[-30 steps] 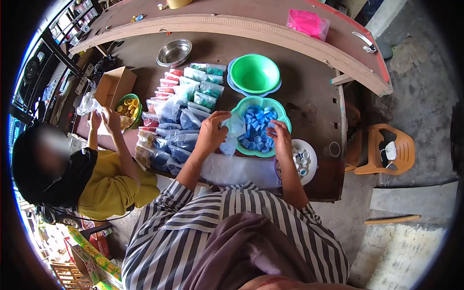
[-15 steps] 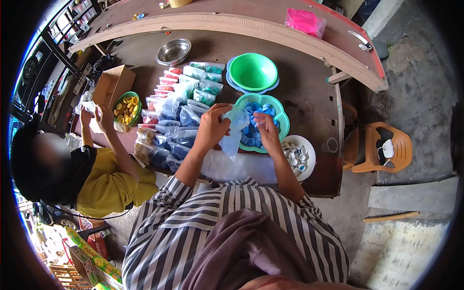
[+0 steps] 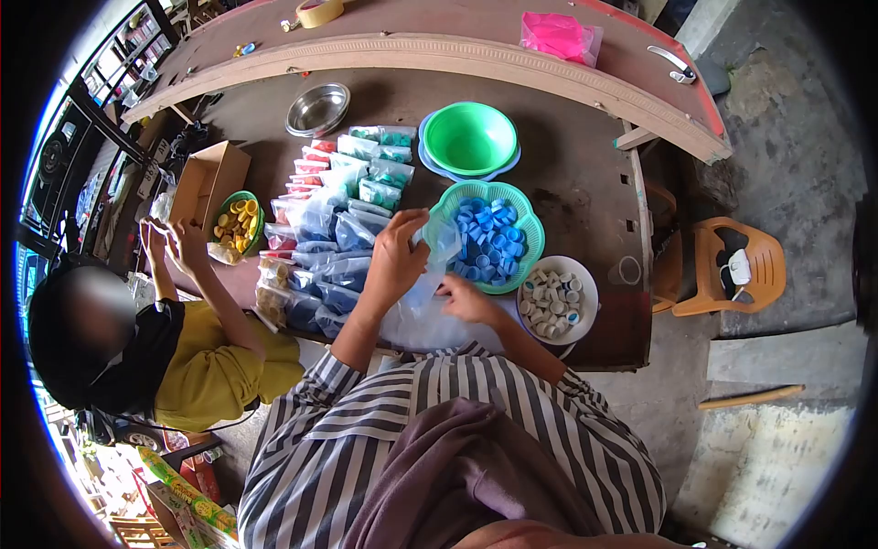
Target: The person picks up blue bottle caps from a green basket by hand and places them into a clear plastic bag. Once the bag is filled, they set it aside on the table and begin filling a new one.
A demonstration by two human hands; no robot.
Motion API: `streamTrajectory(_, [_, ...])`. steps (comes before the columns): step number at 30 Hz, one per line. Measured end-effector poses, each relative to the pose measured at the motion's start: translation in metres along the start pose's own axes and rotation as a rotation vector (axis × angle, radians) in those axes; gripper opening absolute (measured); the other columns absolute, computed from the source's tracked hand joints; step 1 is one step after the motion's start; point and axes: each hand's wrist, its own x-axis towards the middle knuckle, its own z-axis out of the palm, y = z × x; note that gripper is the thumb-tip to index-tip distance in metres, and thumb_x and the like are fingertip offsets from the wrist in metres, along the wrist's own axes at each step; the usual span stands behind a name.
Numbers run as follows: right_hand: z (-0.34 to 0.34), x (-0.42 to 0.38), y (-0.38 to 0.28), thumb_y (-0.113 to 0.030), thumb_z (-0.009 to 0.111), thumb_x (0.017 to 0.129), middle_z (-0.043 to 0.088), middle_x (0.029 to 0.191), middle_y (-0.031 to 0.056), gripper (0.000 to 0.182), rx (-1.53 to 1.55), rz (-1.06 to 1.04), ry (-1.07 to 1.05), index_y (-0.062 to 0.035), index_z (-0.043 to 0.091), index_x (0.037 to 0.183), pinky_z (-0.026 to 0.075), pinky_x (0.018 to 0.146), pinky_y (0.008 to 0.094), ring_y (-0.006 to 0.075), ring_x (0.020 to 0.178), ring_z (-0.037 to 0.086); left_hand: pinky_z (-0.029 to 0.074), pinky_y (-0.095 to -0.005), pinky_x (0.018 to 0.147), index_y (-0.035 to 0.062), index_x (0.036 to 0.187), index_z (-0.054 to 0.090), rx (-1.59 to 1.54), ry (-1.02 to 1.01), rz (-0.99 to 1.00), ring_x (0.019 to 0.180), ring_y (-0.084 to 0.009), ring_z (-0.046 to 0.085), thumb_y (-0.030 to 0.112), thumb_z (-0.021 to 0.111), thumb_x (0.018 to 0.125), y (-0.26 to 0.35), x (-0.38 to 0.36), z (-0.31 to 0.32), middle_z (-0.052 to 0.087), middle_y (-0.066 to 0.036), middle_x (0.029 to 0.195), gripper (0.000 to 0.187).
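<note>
My left hand (image 3: pixel 399 261) is closed on a clear plastic bag (image 3: pixel 443 240), which hangs beside the near-left rim of a mint-green basket (image 3: pixel 532 212). Blue plastic caps (image 3: pixel 492 240) fill that basket. Lower down, my right hand (image 3: pixel 470 300) has its fingers curled together at the bag's lower part; exactly what they pinch is partly hidden. Under both hands lies a stack of clear plastic sheets or bags (image 3: pixel 412 328). Just right of my right hand stands a white bowl (image 3: pixel 591 309) of whitish caps (image 3: pixel 552 306).
Filled bags (image 3: pixel 346 229) with red, green, blue and yellow contents lie in rows to the left. Behind are a green basin (image 3: pixel 470 137) and a steel bowl (image 3: pixel 318 110). A co-worker (image 3: pixel 206 361) sits left, by a cardboard box (image 3: pixel 212 178) and yellow caps (image 3: pixel 240 222). A raised shelf (image 3: pixel 421 44) crosses the back.
My right hand has moved down and left, from beside the bag over the basket to the bag's lower part. My left hand still holds the bag. The view has shifted slightly.
</note>
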Motion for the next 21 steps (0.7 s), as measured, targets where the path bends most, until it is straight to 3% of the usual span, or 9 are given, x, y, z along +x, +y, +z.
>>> streamTrajectory(4, [-0.045, 0.016, 0.054, 0.001, 0.061, 0.078, 0.061, 0.106, 0.0145, 0.030, -0.126, 0.075, 0.491, -0.0038, 0.062, 0.108, 0.052, 0.077, 0.0374, 0.0281, 0.094, 0.062, 0.055, -0.0277, 0.053, -0.0083, 0.115, 0.061, -0.005, -0.016, -0.078, 0.058, -0.0168, 0.063, -0.004, 0.054, 0.076, -0.026, -0.006, 0.010, 0.059, -0.015, 0.124, 0.039])
streamTrajectory(5, [-0.056, 0.017, 0.065, 0.001, 0.061, 0.078, 0.061, 0.106, 0.0145, 0.030, -0.124, 0.079, 0.492, -0.0038, 0.062, 0.108, 0.052, 0.077, 0.0374, 0.0281, 0.094, 0.062, 0.055, -0.0273, 0.053, -0.0080, 0.116, 0.061, -0.004, -0.018, -0.100, 0.057, -0.0161, 0.063, -0.004, 0.054, 0.077, -0.028, -0.006, 0.012, 0.059, -0.014, 0.124, 0.039])
streamTrajectory(7, [-0.074, 0.019, 0.078, -0.001, 0.064, 0.079, 0.061, 0.105, 0.0128, 0.026, -0.573, 0.000, 0.685, -0.0061, 0.063, 0.105, 0.049, 0.081, 0.0398, 0.0319, 0.097, 0.058, 0.055, -0.0269, 0.053, -0.0075, 0.116, 0.061, -0.016, -0.020, -0.099, 0.057, -0.0153, 0.062, -0.004, 0.054, 0.078, -0.030, -0.005, 0.014, 0.059, -0.014, 0.124, 0.040])
streamTrajectory(15, [-0.083, 0.031, 0.087, -0.018, 0.076, 0.076, 0.062, 0.107, 0.0054, 0.034, -0.803, 0.115, 0.579, -0.0142, 0.059, 0.106, 0.040, 0.089, 0.0474, 0.0291, 0.104, 0.055, 0.055, -0.0264, 0.053, -0.0062, 0.119, 0.060, -0.074, -0.013, -0.132, 0.059, -0.0129, 0.061, -0.004, 0.054, 0.079, -0.025, 0.001, 0.019, 0.058, -0.013, 0.126, 0.041])
streamTrajectory(18, [-0.081, 0.029, 0.082, -0.018, 0.076, 0.076, 0.062, 0.108, 0.0045, 0.035, -0.720, 0.135, 0.634, -0.0136, 0.058, 0.106, 0.041, 0.087, 0.0483, 0.0301, 0.103, 0.056, 0.056, -0.0265, 0.054, -0.0065, 0.119, 0.060, -0.072, -0.009, -0.130, 0.059, -0.0131, 0.061, -0.004, 0.053, 0.080, -0.028, 0.004, 0.021, 0.058, -0.012, 0.126, 0.040])
streamTrajectory(21, [-0.082, 0.024, 0.060, -0.014, 0.073, 0.080, 0.063, 0.109, 0.0073, 0.033, -0.517, 0.046, 0.733, -0.0085, 0.056, 0.108, 0.046, 0.083, 0.0437, 0.0283, 0.098, 0.060, 0.056, -0.0267, 0.055, -0.0066, 0.119, 0.060, -0.086, -0.008, -0.133, 0.060, -0.0143, 0.062, -0.004, 0.053, 0.081, -0.026, 0.007, 0.024, 0.058, -0.013, 0.126, 0.039])
